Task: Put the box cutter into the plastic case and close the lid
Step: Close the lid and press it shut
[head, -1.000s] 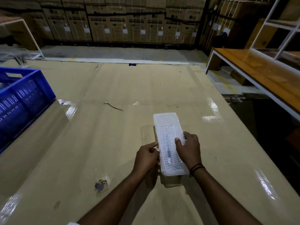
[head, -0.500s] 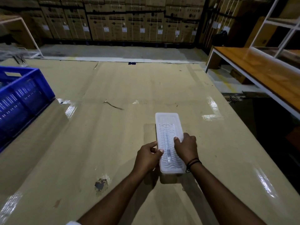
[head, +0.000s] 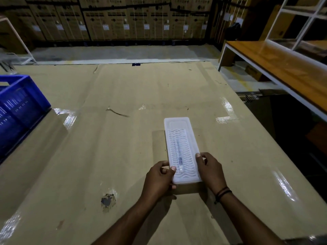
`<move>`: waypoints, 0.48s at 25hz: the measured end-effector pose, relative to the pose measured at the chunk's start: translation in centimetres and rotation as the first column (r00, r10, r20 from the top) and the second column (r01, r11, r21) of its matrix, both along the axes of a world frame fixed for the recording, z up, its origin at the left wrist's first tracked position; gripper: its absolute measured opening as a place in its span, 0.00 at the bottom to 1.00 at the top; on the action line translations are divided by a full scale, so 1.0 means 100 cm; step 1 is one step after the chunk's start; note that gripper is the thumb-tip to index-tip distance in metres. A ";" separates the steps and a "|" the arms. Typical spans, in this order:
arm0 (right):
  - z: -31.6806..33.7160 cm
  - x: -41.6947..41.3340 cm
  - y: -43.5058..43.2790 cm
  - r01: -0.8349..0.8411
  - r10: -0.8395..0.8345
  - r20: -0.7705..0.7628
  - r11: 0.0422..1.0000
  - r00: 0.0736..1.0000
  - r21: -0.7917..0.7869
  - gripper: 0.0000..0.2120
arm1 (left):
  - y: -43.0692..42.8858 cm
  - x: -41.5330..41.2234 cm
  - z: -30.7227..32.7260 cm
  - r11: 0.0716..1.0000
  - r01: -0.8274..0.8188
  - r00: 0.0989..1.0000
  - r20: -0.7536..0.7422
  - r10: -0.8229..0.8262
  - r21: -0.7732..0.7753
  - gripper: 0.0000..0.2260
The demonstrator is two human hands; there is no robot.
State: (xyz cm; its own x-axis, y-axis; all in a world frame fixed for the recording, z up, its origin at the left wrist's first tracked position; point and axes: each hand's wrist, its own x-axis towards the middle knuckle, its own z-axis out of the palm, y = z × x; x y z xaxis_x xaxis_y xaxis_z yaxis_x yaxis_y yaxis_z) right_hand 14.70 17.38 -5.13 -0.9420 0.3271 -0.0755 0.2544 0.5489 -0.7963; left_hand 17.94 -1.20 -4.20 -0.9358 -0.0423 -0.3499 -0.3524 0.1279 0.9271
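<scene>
Here both hands, left hand [head: 159,179] and right hand [head: 210,169], grip the lidded plastic case [head: 180,149]; no legible writing.

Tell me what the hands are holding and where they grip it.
Both the left hand and right hand hold the plastic case by its near end's long sides.

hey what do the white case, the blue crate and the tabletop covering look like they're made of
The plastic case looks like translucent white plastic with a satin finish: a dim slim shape shows through its wavy-ribbed lid. The blue crate looks like moulded rigid plastic with slotted walls. The table covering seems to be cardboard under glossy clear tape, judging by creases, a torn hole and shiny strips.
</scene>
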 end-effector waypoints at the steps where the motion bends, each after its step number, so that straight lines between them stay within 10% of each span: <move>1: -0.002 0.004 -0.002 0.016 -0.016 -0.024 1.000 1.000 0.008 0.14 | 0.003 0.004 -0.001 1.000 -0.010 1.000 -0.016 0.010 -0.015 0.10; 12: 0.007 -0.016 0.001 -0.028 0.024 0.045 0.995 0.999 0.096 0.16 | -0.004 -0.034 -0.007 0.988 0.006 0.999 -0.032 -0.011 -0.154 0.13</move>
